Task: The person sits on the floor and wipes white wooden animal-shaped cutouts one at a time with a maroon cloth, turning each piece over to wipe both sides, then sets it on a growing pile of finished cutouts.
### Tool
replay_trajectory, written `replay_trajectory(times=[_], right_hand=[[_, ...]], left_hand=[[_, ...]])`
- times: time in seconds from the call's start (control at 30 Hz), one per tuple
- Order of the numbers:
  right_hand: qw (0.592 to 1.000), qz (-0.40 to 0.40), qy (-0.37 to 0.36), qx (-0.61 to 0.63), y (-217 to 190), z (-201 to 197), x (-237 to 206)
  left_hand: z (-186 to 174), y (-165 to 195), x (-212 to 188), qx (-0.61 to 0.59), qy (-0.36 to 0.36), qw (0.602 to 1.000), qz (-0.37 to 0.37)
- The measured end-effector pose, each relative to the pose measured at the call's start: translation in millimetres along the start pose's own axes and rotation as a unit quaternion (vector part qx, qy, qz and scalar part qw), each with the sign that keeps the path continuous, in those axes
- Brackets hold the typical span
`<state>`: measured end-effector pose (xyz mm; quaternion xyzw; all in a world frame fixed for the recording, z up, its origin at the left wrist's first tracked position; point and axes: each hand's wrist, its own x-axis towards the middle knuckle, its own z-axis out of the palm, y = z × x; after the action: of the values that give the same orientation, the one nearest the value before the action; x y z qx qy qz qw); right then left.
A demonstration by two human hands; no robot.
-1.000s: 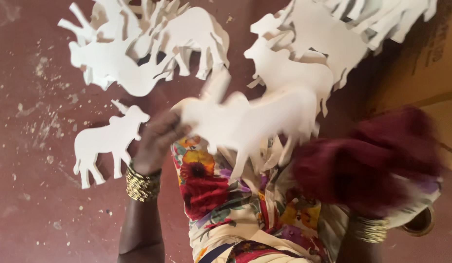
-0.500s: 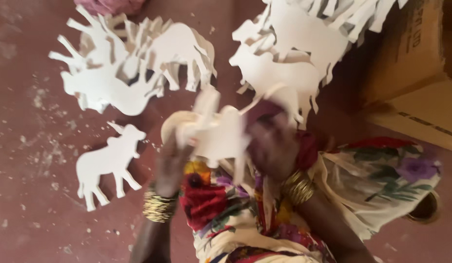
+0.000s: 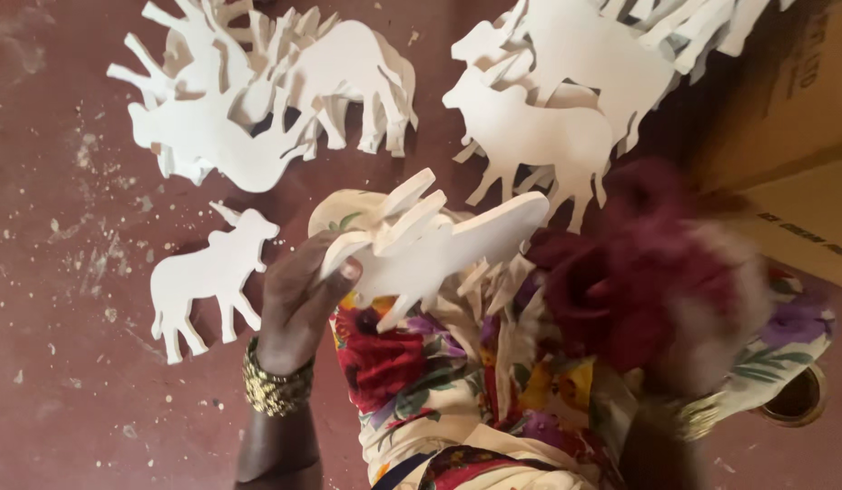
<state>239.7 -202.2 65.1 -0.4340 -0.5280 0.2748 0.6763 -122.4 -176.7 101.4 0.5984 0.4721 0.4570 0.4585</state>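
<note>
Now | left hand (image 3: 298, 299) grips white animal cutout (image 3: 439, 249) over lap | right hand (image 3: 684, 336) blurred, seemingly clutching maroon cloth (image 3: 611, 281) | steady cutout, wipe along flat face.

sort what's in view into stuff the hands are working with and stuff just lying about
In hand:
- white animal cutout, held in the left hand
- dark red cloth, bunched at the blurred right hand

Lying about:
- single cutout on the red floor
- left pile of cutouts
- right pile of cutouts
- cardboard box
</note>
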Motion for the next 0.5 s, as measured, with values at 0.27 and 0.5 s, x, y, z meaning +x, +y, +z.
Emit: replay_trajectory(times=[0.27,0.5], right_hand=[[0.992,0.005,0.095,0.077,-25.0,39.1,-13.5],[0.934,-0.172,-0.175,-0.260,-31.2,87.3,-26.2]], left_hand=[[-9.6,54.9,-21.4,0.094,-0.022,0.987,0.128],[20.6,12.6,2.7,0.077,-0.129,0.985,0.083]])
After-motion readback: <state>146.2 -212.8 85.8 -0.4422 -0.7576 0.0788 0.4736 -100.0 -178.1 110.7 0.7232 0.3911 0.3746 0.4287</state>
